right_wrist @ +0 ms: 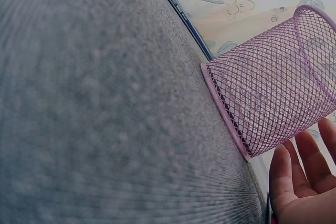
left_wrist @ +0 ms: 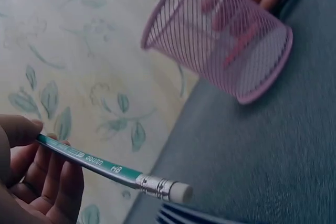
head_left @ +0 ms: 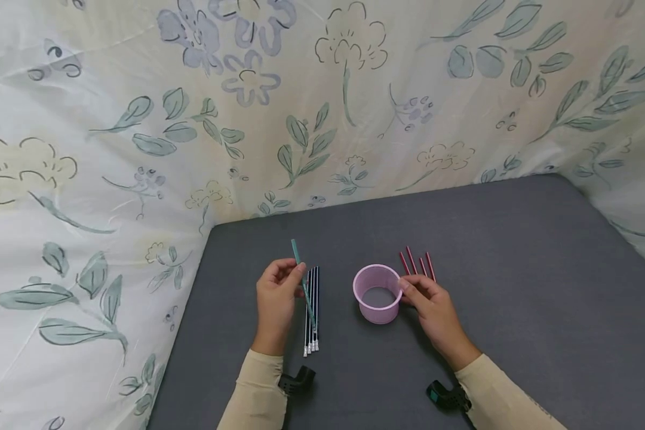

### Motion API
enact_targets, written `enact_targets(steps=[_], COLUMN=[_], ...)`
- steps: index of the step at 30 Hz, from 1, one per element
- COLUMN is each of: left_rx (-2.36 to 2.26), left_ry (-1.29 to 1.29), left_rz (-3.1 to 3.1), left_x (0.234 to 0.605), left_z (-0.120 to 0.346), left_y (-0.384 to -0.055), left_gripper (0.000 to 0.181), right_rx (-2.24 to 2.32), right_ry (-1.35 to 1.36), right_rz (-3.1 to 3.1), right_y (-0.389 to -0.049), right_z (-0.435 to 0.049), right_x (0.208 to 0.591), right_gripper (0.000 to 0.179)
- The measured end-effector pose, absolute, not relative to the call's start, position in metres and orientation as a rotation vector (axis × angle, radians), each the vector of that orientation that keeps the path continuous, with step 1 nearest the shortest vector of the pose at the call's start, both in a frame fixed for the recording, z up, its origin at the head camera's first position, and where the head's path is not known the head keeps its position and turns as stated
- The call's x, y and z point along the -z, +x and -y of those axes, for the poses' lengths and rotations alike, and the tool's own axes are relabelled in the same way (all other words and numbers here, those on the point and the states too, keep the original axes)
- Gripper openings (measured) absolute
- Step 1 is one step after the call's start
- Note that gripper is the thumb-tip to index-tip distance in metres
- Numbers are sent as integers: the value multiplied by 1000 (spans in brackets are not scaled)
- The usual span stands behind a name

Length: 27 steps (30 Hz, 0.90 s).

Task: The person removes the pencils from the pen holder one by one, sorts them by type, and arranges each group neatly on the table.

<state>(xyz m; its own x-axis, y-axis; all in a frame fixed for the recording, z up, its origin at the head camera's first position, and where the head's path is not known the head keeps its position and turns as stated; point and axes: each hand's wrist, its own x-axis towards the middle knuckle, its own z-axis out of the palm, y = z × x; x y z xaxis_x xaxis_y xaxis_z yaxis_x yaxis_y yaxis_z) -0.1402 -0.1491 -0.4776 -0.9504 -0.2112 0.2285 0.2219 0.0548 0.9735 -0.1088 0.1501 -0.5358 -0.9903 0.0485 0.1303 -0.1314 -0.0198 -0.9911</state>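
Observation:
My left hand (head_left: 278,298) pinches a green pencil (left_wrist: 100,167) between thumb and fingers. The white eraser end of this pencil points down and toward me, over a row of dark blue pencils (head_left: 316,298) lying side by side on the table. A pink mesh pencil cup (head_left: 378,317) stands upright to the right of that row, its bottom visible through the open top. My right hand (head_left: 436,318) holds the cup by its right side, thumb at the rim and fingers along the mesh.
Several red pencils (head_left: 430,265) lie behind my right hand. Dark grey cloth covers the table (head_left: 527,286). A floral curtain (head_left: 301,89) hangs along its far and left sides. Each wrist carries a black camera, one by the left sleeve (head_left: 299,381).

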Motion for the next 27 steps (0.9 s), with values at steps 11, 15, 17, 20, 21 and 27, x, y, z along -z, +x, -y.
enact_targets(steps=[11, 15, 17, 20, 21, 27], left_rx=[1873, 1839, 1822, 1782, 1761, 1592], left_ry=[241, 333, 368, 398, 409, 434], left_rz=[2206, 2266, 2291, 2330, 2346, 2430], left_x=[494, 495, 496, 498, 499, 507], left_z=[171, 179, 182, 188, 190, 204], left_y=[-145, -146, -146, -146, -146, -149], left_gripper=[23, 24, 23, 21, 20, 17], right_rx=[-2147, -2149, -2148, -2146, -2145, -2146], right_ry=[72, 78, 81, 85, 85, 85], right_rz=[2121, 2113, 2113, 2115, 2116, 2111], right_y=[-107, -108, -108, -107, -107, -107], right_z=[-153, -153, -153, -152, -152, -152], right_x=[537, 538, 538, 538, 538, 537], right_gripper=[28, 28, 28, 28, 28, 27])
